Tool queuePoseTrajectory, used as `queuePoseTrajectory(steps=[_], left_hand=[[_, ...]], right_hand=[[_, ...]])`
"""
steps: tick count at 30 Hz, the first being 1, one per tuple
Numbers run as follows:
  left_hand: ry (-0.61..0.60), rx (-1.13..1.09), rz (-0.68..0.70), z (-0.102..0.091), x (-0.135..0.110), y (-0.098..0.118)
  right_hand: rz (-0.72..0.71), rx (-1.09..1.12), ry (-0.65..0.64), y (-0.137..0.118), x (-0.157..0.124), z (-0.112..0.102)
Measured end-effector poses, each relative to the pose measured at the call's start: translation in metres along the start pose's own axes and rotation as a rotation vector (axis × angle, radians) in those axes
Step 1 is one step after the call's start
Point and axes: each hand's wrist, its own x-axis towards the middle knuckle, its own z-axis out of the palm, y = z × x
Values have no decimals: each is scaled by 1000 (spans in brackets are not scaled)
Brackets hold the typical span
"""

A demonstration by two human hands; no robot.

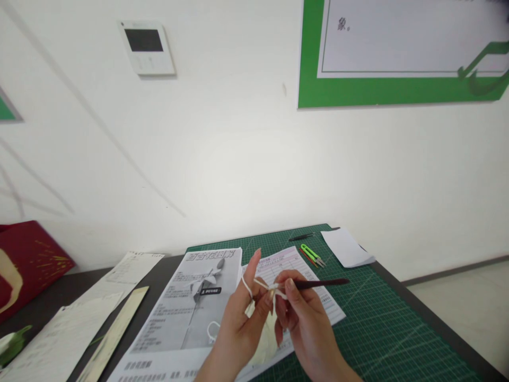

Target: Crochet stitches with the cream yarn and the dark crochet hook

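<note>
My left hand (243, 315) has its index finger raised with white yarn (247, 286) looped round it. Its thumb and another finger pinch the yarn close to my right hand. In my right hand (304, 313) is a crochet hook with a dark brown handle (326, 283), which points out to the right. The hook's tip meets the yarn between the two hands, partly hidden by fingers. Below and behind the hands lies a pale cream yarn ball (264, 339), half covered by them. A loose loop of white yarn (212, 330) rests on the printed sheet.
A green cutting mat (382, 313) covers the right of the table. On it lie green thread snips (310, 253), black tweezers (301, 237) and white paper (347, 248). A printed pattern sheet (170, 318), a long flat strip (115, 334) and a red bag (34, 265) are leftward. A wall stands behind.
</note>
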Motion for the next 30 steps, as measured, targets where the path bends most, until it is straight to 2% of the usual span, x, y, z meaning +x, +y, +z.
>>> queuePoseTrajectory(steps=[3,12,15,19,21,23,26,30], left_hand=[[19,3,-56,-2,3,5],[25,-322,-310,2,6,26],[55,-260,-228,0,4,22],[64,64,70,-5,1,13],[45,184,159,-5,1,10],[94,190,146,-4,1,9],[198,71,25,0,1,12],[243,-80,-86,4,1,20]], right_hand=[[-19,-4,-25,0,-1,-2],[-22,-69,-156,-1,-5,-5],[-61,-124,-147,-1,-5,-6],[-113,-163,-63,-1,-3,-8],[-121,-178,-41,-1,-1,-9],[-123,-188,-40,-1,0,-9],[-156,-181,-57,-1,1,-9],[-238,-193,-67,-2,-1,-9]])
